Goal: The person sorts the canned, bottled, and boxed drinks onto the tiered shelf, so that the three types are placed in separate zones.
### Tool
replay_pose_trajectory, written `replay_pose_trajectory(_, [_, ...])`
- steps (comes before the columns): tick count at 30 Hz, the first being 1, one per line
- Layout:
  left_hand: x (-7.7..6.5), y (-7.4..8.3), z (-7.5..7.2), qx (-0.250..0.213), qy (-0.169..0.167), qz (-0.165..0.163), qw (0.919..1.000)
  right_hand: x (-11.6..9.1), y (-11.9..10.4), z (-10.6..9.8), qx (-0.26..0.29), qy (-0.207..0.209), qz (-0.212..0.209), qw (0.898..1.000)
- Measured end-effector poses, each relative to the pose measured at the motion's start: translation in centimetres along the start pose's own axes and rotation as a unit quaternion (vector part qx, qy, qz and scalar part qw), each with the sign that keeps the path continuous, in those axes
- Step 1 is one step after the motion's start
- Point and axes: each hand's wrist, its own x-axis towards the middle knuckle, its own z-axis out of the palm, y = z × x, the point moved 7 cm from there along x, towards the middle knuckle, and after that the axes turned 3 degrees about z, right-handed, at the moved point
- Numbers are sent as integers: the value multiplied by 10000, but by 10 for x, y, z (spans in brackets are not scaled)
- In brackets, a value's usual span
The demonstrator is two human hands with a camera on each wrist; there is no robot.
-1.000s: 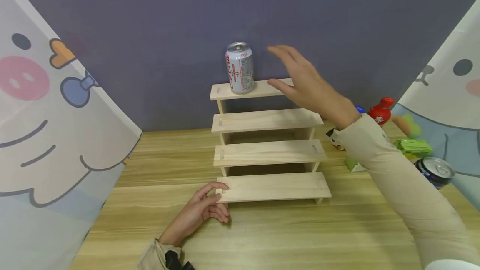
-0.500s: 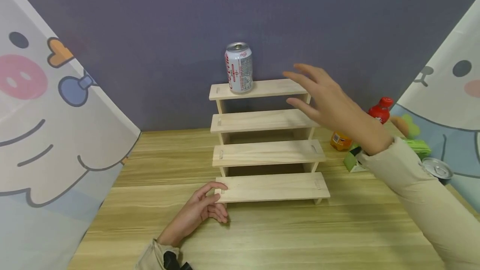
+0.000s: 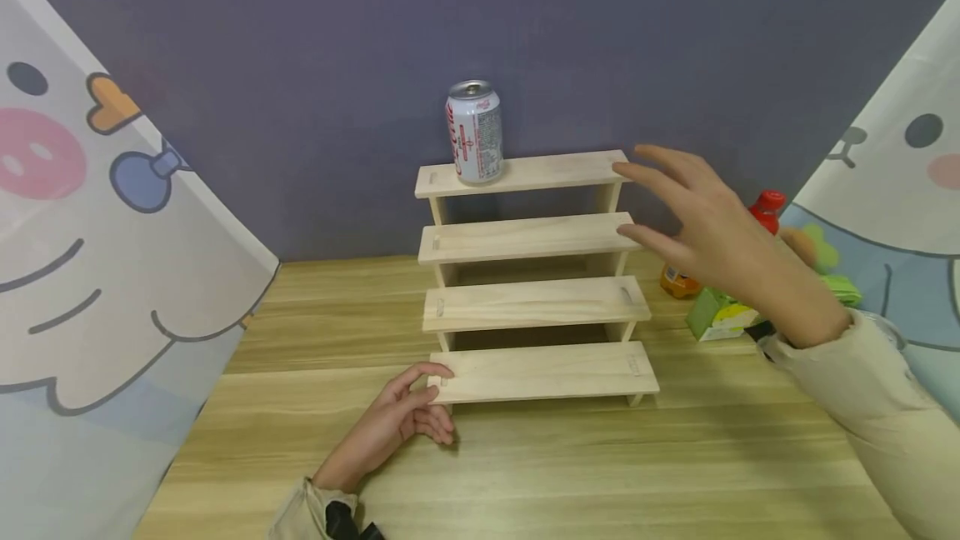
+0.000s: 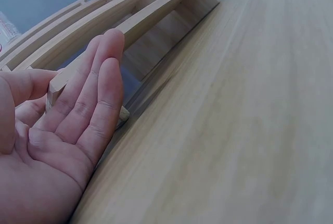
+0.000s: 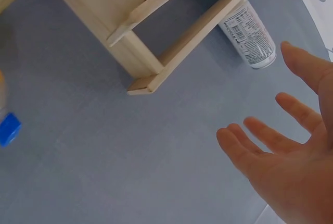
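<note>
A four-tier wooden step rack stands on the table. My left hand holds the left end of its lowest step, index finger on top and thumb at the front edge. In the left wrist view that step's corner lies between thumb and fingers of the left hand. On the left part of the top step a white soda can with red lettering stands upright. My right hand, fingers spread and holding nothing, hovers by the rack's upper right end. In the right wrist view the can sits beyond the hand.
Right of the rack are a red-capped bottle, an orange drink bottle, a green carton and a green packet. Another can is mostly hidden by the right sleeve. A dark wall rises behind the table.
My right hand has moved right and down, away from the can toward the things at the right. The left hand keeps its place on the lowest step; the can has stayed put.
</note>
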Motion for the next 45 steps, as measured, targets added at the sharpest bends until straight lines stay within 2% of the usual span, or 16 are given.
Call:
replay_pose_trajectory(7, [2,-1,-3,28,66,-89,9999,-23,9,-6,-112,73,178,9998])
replay_pose_trajectory(14, [4,0,-4,50,47,-42,10000,-47,24,-26,-253,558,346,9975])
replay_pose_trajectory(21, [7,-1,-3,46,44,-54,10000,-74,36,-38,-530,542,557,9956])
replay_pose_trajectory(26, [8,-2,-2,51,39,-63,10000,-101,47,-43,-621,656,766,9930])
replay_pose_trajectory(31, [4,-1,-2,60,60,-37,10000,-129,59,-46,-891,745,1091,9872])
replay_pose_trajectory(37, [0,0,-4,55,72,-46,9999,-155,63,-45,-1286,915,1267,9793])
replay_pose_trajectory(45, [0,-3,-6,113,118,-248,9996,-193,83,-34,-1385,874,2201,9616])
